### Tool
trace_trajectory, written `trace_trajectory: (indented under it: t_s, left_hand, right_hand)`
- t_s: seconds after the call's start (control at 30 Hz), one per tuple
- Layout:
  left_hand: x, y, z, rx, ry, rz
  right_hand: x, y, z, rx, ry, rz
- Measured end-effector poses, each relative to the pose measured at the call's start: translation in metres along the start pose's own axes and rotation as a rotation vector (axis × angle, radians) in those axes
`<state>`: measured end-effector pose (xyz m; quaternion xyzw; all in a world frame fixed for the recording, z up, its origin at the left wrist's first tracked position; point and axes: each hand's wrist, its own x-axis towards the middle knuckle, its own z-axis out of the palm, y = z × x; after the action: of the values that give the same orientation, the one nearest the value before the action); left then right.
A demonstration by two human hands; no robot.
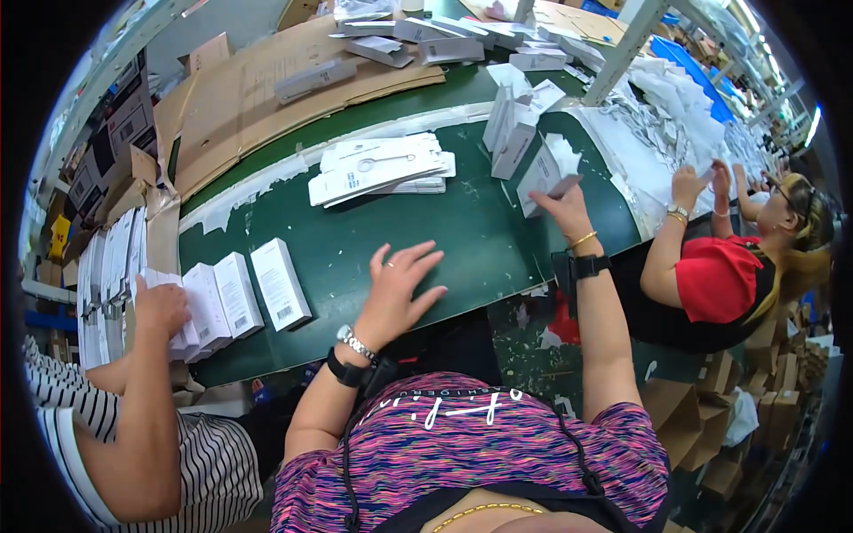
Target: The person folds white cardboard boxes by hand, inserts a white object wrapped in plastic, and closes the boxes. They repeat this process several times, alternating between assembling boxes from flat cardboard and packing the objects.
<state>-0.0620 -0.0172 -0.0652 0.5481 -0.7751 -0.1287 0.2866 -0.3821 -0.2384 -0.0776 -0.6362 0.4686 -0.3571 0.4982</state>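
My left hand (402, 289) hovers over the green table, fingers spread, with nothing in it. To its left stands a closed white box (281, 284), apart from a row of similar boxes (235, 293). My right hand (564, 211) grips a white box (543, 180) at the right of the table; white material sticks out of its open top. Just beyond it, more open white boxes (511, 133) stand upright with flaps raised. A stack of flat white cartons (382, 167) lies in the middle, farther from me.
At the left, a co-worker's hand (162, 306) touches the boxed row, beside flat cartons (111, 266). A person in red (720, 275) works at the right near heaped white packaging (675, 107). Brown cardboard (258, 111) and loose white boxes (426, 40) lie at the back.
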Motion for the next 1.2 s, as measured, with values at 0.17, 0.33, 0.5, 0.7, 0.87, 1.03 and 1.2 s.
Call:
trace_trajectory:
  t_s: [0.17,0.33,0.5,0.7,0.87,1.03,1.2]
  left_hand:
    - [0.003,0.032,-0.005,-0.252,0.084,-0.007]
    - [0.011,0.047,-0.001,-0.336,0.266,-0.013]
    - [-0.006,0.021,-0.019,-0.425,0.220,-0.132]
    - [-0.034,0.001,-0.024,-0.818,0.320,-0.192]
    - [-0.031,0.013,-0.027,-0.860,0.352,-0.228]
    - [-0.018,0.042,-0.035,-1.054,0.406,-0.439]
    - [-0.013,0.045,-0.034,-1.115,0.476,-0.493]
  right_hand:
    - [-0.064,-0.030,0.092,-0.182,0.377,-0.316]
    - [-0.120,-0.048,0.173,-0.417,0.330,-0.401]
    - [-0.159,-0.063,0.194,-0.294,0.122,-0.387]
    - [-0.166,-0.093,0.180,0.198,-0.078,-0.144]
    - [-0.148,-0.105,0.180,0.472,-0.169,-0.058]
    - [-0.149,-0.102,0.181,0.552,-0.199,-0.051]
    - [-0.148,-0.104,0.180,0.728,-0.241,0.079]
